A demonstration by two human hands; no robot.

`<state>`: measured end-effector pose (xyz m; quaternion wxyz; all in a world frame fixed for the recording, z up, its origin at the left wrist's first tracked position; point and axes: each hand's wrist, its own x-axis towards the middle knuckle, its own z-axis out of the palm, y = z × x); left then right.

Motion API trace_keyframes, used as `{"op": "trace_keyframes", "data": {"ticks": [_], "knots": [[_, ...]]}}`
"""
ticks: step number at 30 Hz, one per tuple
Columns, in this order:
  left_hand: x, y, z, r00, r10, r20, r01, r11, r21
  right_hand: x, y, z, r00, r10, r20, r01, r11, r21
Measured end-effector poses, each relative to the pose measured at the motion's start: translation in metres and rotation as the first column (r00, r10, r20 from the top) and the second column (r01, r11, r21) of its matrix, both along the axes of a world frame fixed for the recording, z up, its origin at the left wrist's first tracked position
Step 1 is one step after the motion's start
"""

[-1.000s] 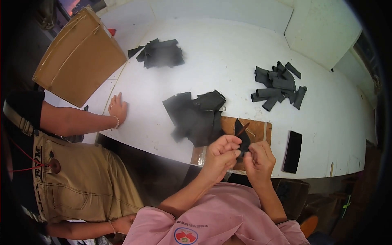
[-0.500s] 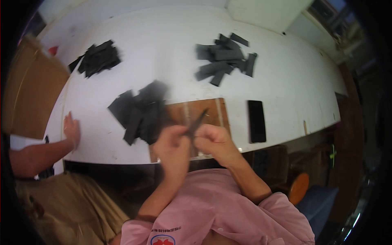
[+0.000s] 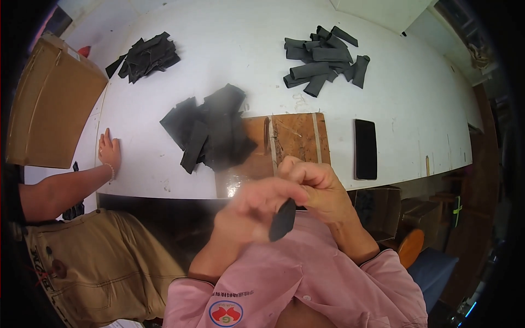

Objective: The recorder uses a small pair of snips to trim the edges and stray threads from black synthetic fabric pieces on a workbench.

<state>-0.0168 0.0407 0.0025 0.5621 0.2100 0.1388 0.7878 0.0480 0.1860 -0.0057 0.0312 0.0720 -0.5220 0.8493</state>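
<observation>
Close to my body, above the table's front edge, my left hand (image 3: 251, 210) and my right hand (image 3: 320, 188) meet at the fingertips. A small piece of black fabric (image 3: 283, 221) sticks out below the left fingers, its end pointing down toward my shirt. Motion smears my left hand, whose fingers are closed round the piece. My right fingers are curled and pinched at its upper end, which they mostly hide. Past my hands lies a brown board (image 3: 298, 136), with a heap of flat black fabric pieces (image 3: 205, 128) overlapping its left side.
Rolled or tube-like black pieces (image 3: 328, 54) lie at the far right, another dark heap (image 3: 147, 57) at the far left. A black phone (image 3: 365, 149) rests right of the board. At left are a cardboard box (image 3: 57, 104) and another person's hand (image 3: 109, 150) on the white table (image 3: 246, 60).
Both hands have come down and nearer to my body with the fabric piece, which pointed up and away and now points down. The whole view has shifted slightly.
</observation>
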Motion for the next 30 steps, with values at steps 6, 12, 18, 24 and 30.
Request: {"op": "trace_keyframes", "data": {"ticks": [6,12,18,24,30], "knots": [[0.018,0.015,0.017,0.735,0.444,-0.513,-0.663,0.628,-0.407,-0.003,0.003,0.001,0.958,-0.284,0.050,0.274,0.950,0.152],[0.026,0.018,0.002,0.345,0.482,-0.806,-0.901,0.412,-0.140,-0.013,-0.002,0.011,0.810,-0.398,-0.432,0.584,0.617,0.527],[0.020,0.017,0.011,0.429,0.579,-0.693,-0.887,0.414,-0.204,-0.015,-0.008,0.025,0.773,-0.392,-0.499,0.634,0.506,0.585],[0.002,0.015,0.013,0.772,0.568,-0.284,-0.635,0.703,-0.321,-0.011,-0.003,0.014,0.896,-0.425,-0.127,0.432,0.772,0.466],[-0.007,0.010,0.017,0.973,0.157,0.170,-0.188,0.966,0.180,-0.020,0.000,0.058,0.954,-0.106,-0.280,0.225,0.870,0.438]]}}
